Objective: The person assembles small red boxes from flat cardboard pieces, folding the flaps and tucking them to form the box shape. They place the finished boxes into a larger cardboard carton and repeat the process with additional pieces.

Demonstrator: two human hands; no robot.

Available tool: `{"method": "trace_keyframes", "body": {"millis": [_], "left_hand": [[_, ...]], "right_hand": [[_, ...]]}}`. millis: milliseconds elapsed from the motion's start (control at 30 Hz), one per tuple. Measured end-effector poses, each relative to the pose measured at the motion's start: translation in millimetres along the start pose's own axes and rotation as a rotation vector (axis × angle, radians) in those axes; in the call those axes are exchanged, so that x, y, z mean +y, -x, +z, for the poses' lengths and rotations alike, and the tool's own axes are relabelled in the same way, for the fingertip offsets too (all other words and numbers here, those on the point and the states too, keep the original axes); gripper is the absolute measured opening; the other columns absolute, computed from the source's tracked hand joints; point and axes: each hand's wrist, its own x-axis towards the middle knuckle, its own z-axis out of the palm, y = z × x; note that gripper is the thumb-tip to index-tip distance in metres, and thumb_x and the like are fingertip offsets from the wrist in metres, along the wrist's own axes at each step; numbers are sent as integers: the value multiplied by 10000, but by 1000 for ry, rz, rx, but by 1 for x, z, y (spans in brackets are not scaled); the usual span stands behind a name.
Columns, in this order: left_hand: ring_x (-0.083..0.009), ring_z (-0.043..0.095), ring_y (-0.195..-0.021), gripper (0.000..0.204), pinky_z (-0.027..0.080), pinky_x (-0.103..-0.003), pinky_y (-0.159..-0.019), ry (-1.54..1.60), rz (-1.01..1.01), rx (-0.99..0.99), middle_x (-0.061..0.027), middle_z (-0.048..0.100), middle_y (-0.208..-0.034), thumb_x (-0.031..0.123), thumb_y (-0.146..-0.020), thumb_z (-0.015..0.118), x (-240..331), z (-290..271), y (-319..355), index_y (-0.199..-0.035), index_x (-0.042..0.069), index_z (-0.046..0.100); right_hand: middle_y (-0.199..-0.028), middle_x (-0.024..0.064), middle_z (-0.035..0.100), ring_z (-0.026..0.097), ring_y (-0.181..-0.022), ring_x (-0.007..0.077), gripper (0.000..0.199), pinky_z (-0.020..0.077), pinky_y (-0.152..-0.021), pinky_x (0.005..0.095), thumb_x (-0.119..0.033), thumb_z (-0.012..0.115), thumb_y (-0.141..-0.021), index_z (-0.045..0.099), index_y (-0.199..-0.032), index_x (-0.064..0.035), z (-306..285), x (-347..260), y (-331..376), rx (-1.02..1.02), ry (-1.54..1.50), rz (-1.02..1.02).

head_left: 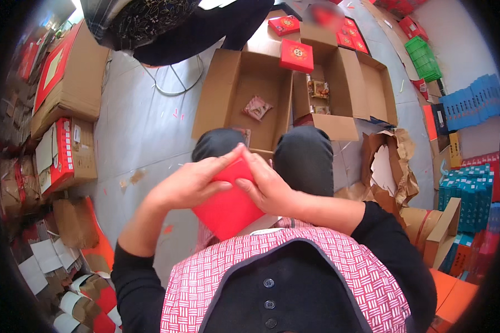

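Observation:
A plain red box is held over my lap, one corner pointing away from me. Along its far left edge lies my left hand, fingers straight and pressed together, thumb on the red face. My right hand lies along the far right edge the same way, its thumb also on the face. The fingertips of both hands meet at the far corner, so the box is gripped between them. The undersides of the fingers and the box's far edges are hidden.
Just beyond my knees stands an open carton with a small pink packet inside. A second open carton holds small packs, and a red patterned gift box rests between them. Crumpled brown paper lies right; stacked cartons stand left.

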Motion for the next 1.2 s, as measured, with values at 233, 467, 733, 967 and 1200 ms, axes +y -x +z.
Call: {"method": "trace_keyframes", "body": {"millis": [233, 467, 733, 967, 1200], "left_hand": [[-167, 491, -1168, 461, 409, -294, -985, 687, -128, 861, -103, 493, -1310, 182, -990, 425, -58, -67, 7, -1404, 0, 333], [-190, 526, -1149, 432, 407, -329, -988, 959, -361, 1022, -122, 508, -1306, 242, -994, 406, -111, -47, -54, -1331, -29, 416], [-185, 460, -1217, 449, 361, -321, -1026, 886, -390, 1024, -121, 469, -1339, 228, -1000, 377, -102, -52, -92, -1366, -31, 357], [-199, 467, -1219, 464, 368, -338, -1030, 1033, -226, 1043, -121, 467, -1345, 249, -997, 393, -82, -57, -109, -1372, -21, 350], [-179, 508, -1152, 432, 431, -303, -958, 1148, -22, 1186, -115, 498, -1292, 208, -1004, 384, -82, -65, -95, -1373, -12, 344]], "right_hand": [[-1002, 198, 657, 639, -947, 290, 356, 485, -829, 365, -292, 527, -917, 632, -1073, 11, -111, 122, -123, 113, 19, 267], [-940, 245, 656, 652, -866, 335, 531, 515, -750, 367, -404, 747, -707, 658, -972, 47, -59, 364, -157, -119, 492, 748], [-1062, 189, 630, 617, -998, 320, 572, 501, -848, 401, -415, 771, -629, 642, -1010, -10, 13, 445, -166, -113, 466, 1106], [-898, 195, 660, 644, -894, 341, 555, 502, -804, 396, -470, 732, -651, 658, -918, 10, 63, 439, -144, 41, 261, 1113], [-937, 147, 642, 607, -894, 235, 440, 474, -814, 341, -254, 682, -771, 554, -1096, 14, -71, 268, -197, 844, -535, 290]]}}
